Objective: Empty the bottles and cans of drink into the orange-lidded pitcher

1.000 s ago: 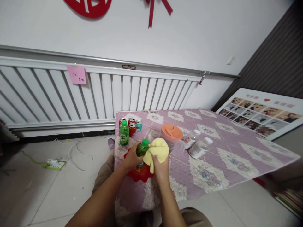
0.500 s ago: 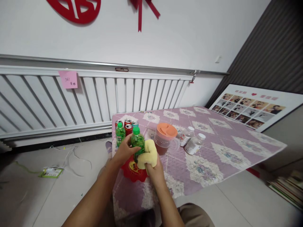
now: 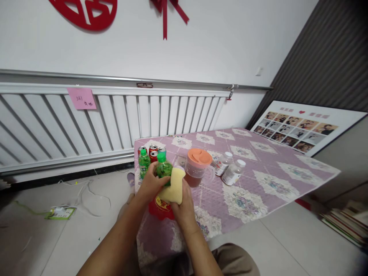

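My left hand (image 3: 152, 181) is closed around a green plastic bottle (image 3: 163, 169) with a green cap, held upright above the near left part of the table. In my right hand (image 3: 184, 205) is a yellow cloth (image 3: 176, 187), pressed against the bottle's right side and covering its lower part. Beneath the hands lies a red scalloped tray (image 3: 161, 214) with a gold print, partly hidden. A second green bottle (image 3: 144, 165) stands just left of the held one. Right of the cloth is a clear pitcher (image 3: 194, 177) with an orange lid and brownish liquid inside.
Several drink cans (image 3: 153, 155) stand behind the bottles. Two white-capped clear bottles (image 3: 233, 173) are right of the pitcher. A purple floral tablecloth (image 3: 207, 199) covers the table. A white radiator (image 3: 172, 115) runs along the wall; cables and a power strip (image 3: 61, 213) lie on the floor.
The yellow cloth has shifted and refolded against the bottle, with my right hand turned around it. My left hand keeps its hold on the bottle. The whole view has moved slightly.
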Motion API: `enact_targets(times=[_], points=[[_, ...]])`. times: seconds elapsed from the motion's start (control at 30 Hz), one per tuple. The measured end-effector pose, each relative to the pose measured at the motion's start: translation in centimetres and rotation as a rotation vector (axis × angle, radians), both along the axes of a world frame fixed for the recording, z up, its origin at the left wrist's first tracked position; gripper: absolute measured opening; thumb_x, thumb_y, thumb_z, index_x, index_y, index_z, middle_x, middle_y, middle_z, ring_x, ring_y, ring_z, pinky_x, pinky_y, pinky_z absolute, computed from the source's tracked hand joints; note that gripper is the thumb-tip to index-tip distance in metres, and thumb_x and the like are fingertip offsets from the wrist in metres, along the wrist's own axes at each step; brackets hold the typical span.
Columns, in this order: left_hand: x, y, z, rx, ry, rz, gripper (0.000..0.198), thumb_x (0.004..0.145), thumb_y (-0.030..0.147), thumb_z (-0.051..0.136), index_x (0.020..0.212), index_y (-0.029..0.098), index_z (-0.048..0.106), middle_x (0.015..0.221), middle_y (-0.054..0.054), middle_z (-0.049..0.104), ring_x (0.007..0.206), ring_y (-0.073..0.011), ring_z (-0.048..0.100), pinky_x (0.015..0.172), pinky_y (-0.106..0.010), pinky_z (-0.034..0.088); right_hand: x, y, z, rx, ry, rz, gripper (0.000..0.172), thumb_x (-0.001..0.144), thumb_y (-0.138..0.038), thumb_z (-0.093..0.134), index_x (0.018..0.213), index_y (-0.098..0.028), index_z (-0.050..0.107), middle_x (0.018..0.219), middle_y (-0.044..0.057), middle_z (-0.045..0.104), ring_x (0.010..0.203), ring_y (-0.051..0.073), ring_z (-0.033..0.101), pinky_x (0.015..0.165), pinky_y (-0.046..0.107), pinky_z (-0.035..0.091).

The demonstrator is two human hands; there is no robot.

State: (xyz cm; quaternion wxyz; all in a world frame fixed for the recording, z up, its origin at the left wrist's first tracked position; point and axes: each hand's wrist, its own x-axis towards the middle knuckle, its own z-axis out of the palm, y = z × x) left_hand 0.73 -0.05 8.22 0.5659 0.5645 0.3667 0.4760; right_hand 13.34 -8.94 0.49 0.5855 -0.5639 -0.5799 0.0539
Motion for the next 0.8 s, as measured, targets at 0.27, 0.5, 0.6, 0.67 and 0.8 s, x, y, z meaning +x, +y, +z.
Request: enact_targets(times=[0.27,0.5,0.6,0.67,0.8], points=[[-2.4,0.8,1.9,-0.024,-0.115,-0.141,0.074,0.061,0.027,0.086,0.127,0.019,0.053,0.116,-0.008,0.07,0.103,-0.0253,0.068,0.091,-0.039,0.055,-0.8,-1.4,-1.4,-0.208,0.604,0.061,0.057,0.076,-0.028,0.065,0.131,-0.02,0.056,0.122,0.009,0.071,0.107,0.027,0.068,0.096,0.043,0.055],[-2.9,0.9,1.6,0.061,-0.194,-0.395,0.075,0.065,0.034,0.087,0.13,0.018,0.056,0.122,-0.01,0.069,0.111,-0.0289,0.065,0.093,-0.038,0.053,-0.3,-2.2,-0.3,-0.241,0.739,0.146,0.052,0.07,-0.034,0.073,0.12,-0.021,0.063,0.106,0.006,0.075,0.094,0.028,0.072,0.086,0.043,0.059],[-2.8,0.9,1.3,0.091,-0.238,-0.42,0.075,0.066,0.04,0.087,0.13,0.018,0.056,0.124,-0.011,0.068,0.115,-0.03,0.063,0.097,-0.038,0.051,-0.2,-2.4,1.6,-0.199,0.569,0.182,0.066,0.069,-0.022,0.071,0.134,-0.024,0.057,0.124,0.005,0.07,0.109,0.027,0.068,0.095,0.044,0.055],[-2.7,0.9,1.0,0.1,-0.212,-0.455,0.076,0.065,0.043,0.087,0.131,0.019,0.057,0.126,-0.011,0.067,0.118,-0.0315,0.062,0.099,-0.04,0.05,-0.3,-2.4,2.9,-0.176,0.533,0.226,0.071,0.072,-0.019,0.068,0.14,-0.025,0.052,0.134,0.005,0.065,0.116,0.026,0.066,0.099,0.043,0.053],[-2.6,0.5,0.5,0.082,-0.155,-0.558,0.084,0.063,0.048,0.089,0.135,0.021,0.055,0.131,-0.012,0.064,0.127,-0.0356,0.056,0.104,-0.045,0.048,-0.3,-2.2,5.1,-0.15,0.535,0.219,0.074,0.072,-0.019,0.068,0.143,-0.024,0.048,0.133,0.007,0.066,0.109,0.024,0.068,0.094,0.04,0.056]])
